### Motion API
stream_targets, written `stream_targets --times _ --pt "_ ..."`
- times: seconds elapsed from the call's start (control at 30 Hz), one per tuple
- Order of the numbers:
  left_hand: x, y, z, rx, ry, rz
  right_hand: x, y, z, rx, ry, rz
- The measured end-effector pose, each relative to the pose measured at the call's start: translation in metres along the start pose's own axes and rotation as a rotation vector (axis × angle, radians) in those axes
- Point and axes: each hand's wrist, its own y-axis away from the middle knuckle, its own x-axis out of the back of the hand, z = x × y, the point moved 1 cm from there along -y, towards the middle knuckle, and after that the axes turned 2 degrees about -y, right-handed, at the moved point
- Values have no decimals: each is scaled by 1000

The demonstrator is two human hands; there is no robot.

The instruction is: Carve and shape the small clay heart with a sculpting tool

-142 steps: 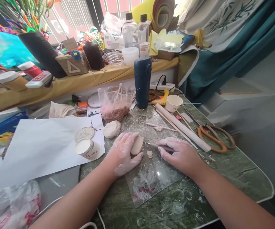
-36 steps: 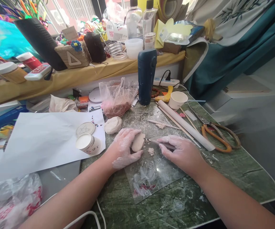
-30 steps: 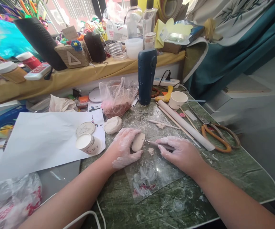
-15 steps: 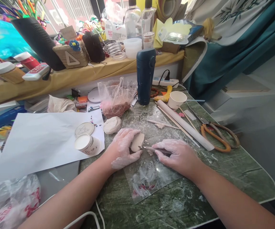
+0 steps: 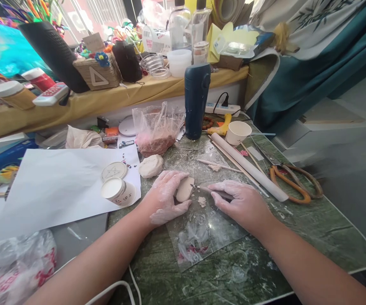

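My left hand (image 5: 169, 197), dusted with white powder, curls around a flat, rounded piece of pale clay (image 5: 185, 189) on the table. In my right hand (image 5: 238, 201), also powdery, is a thin craft knife (image 5: 203, 188), pinched like a pen. Its metal tip meets the right edge of the clay piece. A small clay scrap (image 5: 201, 201) lies between the hands, on a clear plastic sheet (image 5: 208, 237). Behind my left hand sits a larger lump of white clay (image 5: 151, 166).
A paper cup (image 5: 118, 191) of white powder stands on white paper (image 5: 59, 182) at left. Behind are a bag of reddish material (image 5: 157, 142) and a dark blue bottle (image 5: 196, 101). To the right lie a white rolling pin (image 5: 249, 167), thin sticks and large scissors (image 5: 291, 182).
The knife tip has moved up along the right edge of the clay piece. My right hand has shifted slightly right, and the small scrap now shows more fully. The camera view has shifted a little.
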Motion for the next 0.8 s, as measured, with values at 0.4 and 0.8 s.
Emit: stream_targets --times 0.4,0.8 --pt "-3 0 -2 -6 -12 0 -2 0 1 46 -12 -5" --pt "-2 0 0 -9 -3 18 -4 2 -1 159 -38 -78"
